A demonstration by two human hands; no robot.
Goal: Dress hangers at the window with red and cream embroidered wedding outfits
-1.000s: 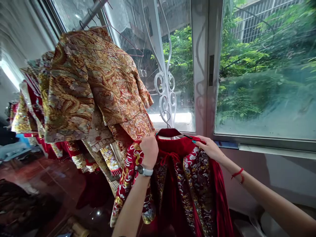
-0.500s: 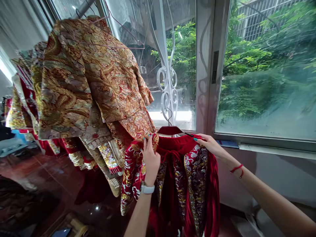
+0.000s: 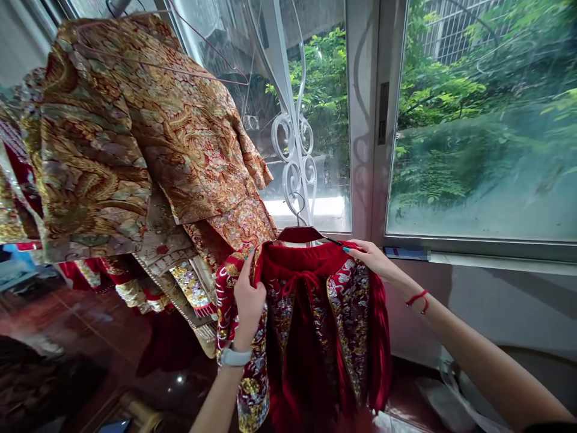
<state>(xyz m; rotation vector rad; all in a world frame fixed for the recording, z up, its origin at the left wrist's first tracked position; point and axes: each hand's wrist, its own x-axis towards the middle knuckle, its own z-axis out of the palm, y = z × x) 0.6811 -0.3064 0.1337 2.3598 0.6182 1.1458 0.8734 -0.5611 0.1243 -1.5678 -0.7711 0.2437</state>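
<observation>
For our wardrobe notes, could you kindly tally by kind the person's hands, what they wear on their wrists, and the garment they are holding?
Hands: 2 (left hand, right hand)
Red velvet embroidered garment: 1
White-strapped watch: 1
Red string bracelet: 1
Total: 5

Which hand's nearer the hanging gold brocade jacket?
Left hand: nearer, just below the gold brocade jacket. Right hand: farther, on the far side of the red velvet garment.

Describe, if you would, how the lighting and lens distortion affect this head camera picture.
In the head view, daylight through the window glass washes the lower pane to a pale haze; the wide lens bows the window frame and stretches the gold brocade jacket at upper left; the polished floor shows a small glare spot, while the red velvet garment stays fairly sharp.
</observation>
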